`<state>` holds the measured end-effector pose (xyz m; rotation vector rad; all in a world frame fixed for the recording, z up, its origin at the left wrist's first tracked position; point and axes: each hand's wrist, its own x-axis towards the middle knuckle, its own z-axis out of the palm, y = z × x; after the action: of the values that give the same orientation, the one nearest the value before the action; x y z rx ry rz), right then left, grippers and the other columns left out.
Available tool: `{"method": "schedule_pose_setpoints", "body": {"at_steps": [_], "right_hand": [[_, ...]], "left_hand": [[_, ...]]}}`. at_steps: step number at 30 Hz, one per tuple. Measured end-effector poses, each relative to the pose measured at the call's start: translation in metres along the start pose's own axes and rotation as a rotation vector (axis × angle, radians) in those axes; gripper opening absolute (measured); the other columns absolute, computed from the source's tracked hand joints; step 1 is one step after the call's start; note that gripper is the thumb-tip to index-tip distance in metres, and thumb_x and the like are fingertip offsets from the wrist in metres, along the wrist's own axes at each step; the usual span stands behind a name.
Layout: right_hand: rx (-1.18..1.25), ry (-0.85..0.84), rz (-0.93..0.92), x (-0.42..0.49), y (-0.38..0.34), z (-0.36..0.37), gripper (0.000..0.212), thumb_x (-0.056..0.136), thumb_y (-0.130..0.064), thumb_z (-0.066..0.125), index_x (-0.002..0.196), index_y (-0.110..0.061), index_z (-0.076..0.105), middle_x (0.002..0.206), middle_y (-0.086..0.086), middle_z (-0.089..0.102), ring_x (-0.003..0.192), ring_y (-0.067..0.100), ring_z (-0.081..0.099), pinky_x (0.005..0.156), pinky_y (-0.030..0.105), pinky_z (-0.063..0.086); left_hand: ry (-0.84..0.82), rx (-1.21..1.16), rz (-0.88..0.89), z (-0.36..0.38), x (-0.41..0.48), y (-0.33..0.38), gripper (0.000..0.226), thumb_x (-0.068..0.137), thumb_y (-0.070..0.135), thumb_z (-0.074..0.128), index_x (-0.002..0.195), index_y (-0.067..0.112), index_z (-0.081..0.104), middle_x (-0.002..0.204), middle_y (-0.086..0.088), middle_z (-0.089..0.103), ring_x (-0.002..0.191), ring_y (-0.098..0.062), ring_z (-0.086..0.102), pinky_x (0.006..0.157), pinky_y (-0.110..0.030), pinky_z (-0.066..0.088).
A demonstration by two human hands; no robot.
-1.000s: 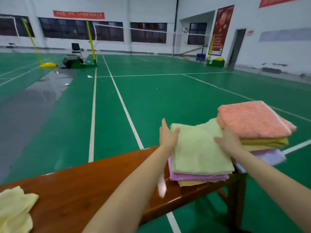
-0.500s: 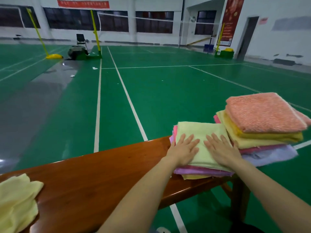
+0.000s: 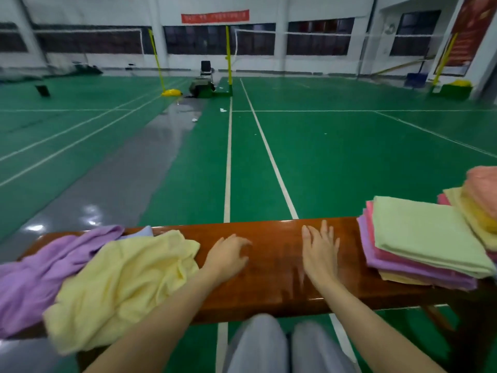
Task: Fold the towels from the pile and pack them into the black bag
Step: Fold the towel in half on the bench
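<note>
Both empty: left hand (image 3: 228, 258) loosely curled, right hand (image 3: 320, 251) flat, over bare bench (image 3: 274, 289). Beside crumpled yellow towel (image 3: 121, 286); risked dragging purple towel (image 3: 45, 267) along.

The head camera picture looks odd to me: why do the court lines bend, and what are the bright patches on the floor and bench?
Head view: the wide-angle lens bows lines near the edges; ceiling light glares off the glossy grey floor strip and the polished brown wooden bench; the left hand is slightly motion-blurred, and the frame's corners are soft.
</note>
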<state>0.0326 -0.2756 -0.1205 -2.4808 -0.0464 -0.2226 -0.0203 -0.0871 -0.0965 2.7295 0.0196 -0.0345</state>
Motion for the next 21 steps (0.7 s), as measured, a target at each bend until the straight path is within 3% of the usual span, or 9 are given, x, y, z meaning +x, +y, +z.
{"method": "schedule_pose_setpoints", "body": {"at_steps": [4, 7, 10, 12, 14, 15, 17, 21], "right_hand": [[0.128, -0.224, -0.155, -0.038, -0.049, 0.065, 0.056, 0.099, -0.047, 0.017, 0.145, -0.020, 0.033, 0.158, -0.002, 0.005, 0.146, 0.014, -0.004, 0.115, 0.033, -0.007], [0.209, -0.400, -0.080, -0.060, -0.066, 0.100, 0.061, 0.097, -0.051, 0.015, 0.147, -0.020, 0.026, 0.159, -0.001, 0.009, 0.146, 0.016, 0.000, 0.117, 0.036, -0.005], [0.134, -0.505, -0.073, -0.060, -0.072, 0.106, 0.068, 0.093, -0.057, 0.010, 0.149, -0.020, 0.019, 0.158, -0.001, 0.011, 0.146, 0.017, -0.001, 0.117, 0.037, -0.006], [0.201, -0.590, 0.031, -0.053, -0.071, 0.099, 0.067, 0.093, -0.057, 0.010, 0.150, -0.022, 0.014, 0.158, -0.002, 0.007, 0.146, 0.021, 0.000, 0.117, 0.041, -0.002], [0.303, -0.638, 0.129, -0.045, -0.068, 0.091, 0.072, 0.090, -0.063, 0.014, 0.150, -0.023, 0.015, 0.158, -0.001, 0.011, 0.145, 0.024, 0.011, 0.116, 0.043, 0.008], [0.366, -0.644, 0.158, -0.042, -0.065, 0.087, 0.077, 0.086, -0.067, 0.015, 0.150, -0.023, 0.020, 0.157, 0.000, 0.019, 0.143, 0.023, 0.019, 0.115, 0.041, 0.012], [0.473, -0.637, 0.173, -0.041, -0.062, 0.081, 0.071, 0.090, -0.062, 0.016, 0.147, -0.021, 0.031, 0.150, -0.002, 0.034, 0.139, 0.019, 0.030, 0.113, 0.036, 0.017], [0.646, -0.551, 0.219, -0.042, -0.053, 0.070, 0.061, 0.096, -0.054, 0.020, 0.141, -0.019, 0.040, 0.140, 0.001, 0.049, 0.134, 0.021, 0.037, 0.113, 0.038, 0.020]], "left_hand": [[0.159, 0.289, -0.257, -0.020, -0.042, -0.086, 0.054, 0.090, 0.039, 0.055, 0.139, 0.024, 0.036, 0.149, 0.000, 0.033, 0.138, -0.020, 0.027, 0.116, -0.035, 0.019], [0.134, 0.343, -0.428, -0.017, -0.068, -0.119, 0.070, 0.090, 0.051, 0.049, 0.145, 0.017, 0.021, 0.154, -0.007, 0.019, 0.141, -0.026, 0.020, 0.116, -0.036, 0.015], [0.176, 0.351, -0.335, 0.004, -0.078, -0.128, 0.050, 0.098, 0.036, 0.037, 0.145, 0.018, 0.029, 0.154, -0.003, 0.025, 0.142, -0.022, 0.021, 0.117, -0.035, 0.009], [0.243, 0.367, -0.229, 0.017, -0.078, -0.119, 0.045, 0.099, 0.028, 0.039, 0.142, 0.019, 0.035, 0.151, 0.000, 0.032, 0.141, -0.019, 0.025, 0.120, -0.036, 0.007], [0.264, 0.301, -0.197, 0.026, -0.071, -0.099, 0.041, 0.099, 0.026, 0.040, 0.139, 0.020, 0.041, 0.146, 0.001, 0.039, 0.137, -0.019, 0.033, 0.119, -0.036, 0.013], [0.251, 0.240, -0.210, 0.028, -0.065, -0.086, 0.036, 0.099, 0.024, 0.039, 0.135, 0.019, 0.044, 0.141, -0.001, 0.045, 0.130, -0.020, 0.042, 0.114, -0.034, 0.024], [0.238, 0.106, -0.255, 0.027, -0.049, -0.061, 0.027, 0.100, 0.020, 0.039, 0.125, 0.017, 0.049, 0.125, -0.003, 0.056, 0.110, -0.019, 0.057, 0.096, -0.028, 0.043], [0.247, -0.329, -0.314, 0.026, -0.021, -0.027, 0.026, 0.101, 0.020, 0.038, 0.116, 0.009, 0.055, 0.117, -0.008, 0.060, 0.104, -0.021, 0.059, 0.086, -0.023, 0.043]]}}
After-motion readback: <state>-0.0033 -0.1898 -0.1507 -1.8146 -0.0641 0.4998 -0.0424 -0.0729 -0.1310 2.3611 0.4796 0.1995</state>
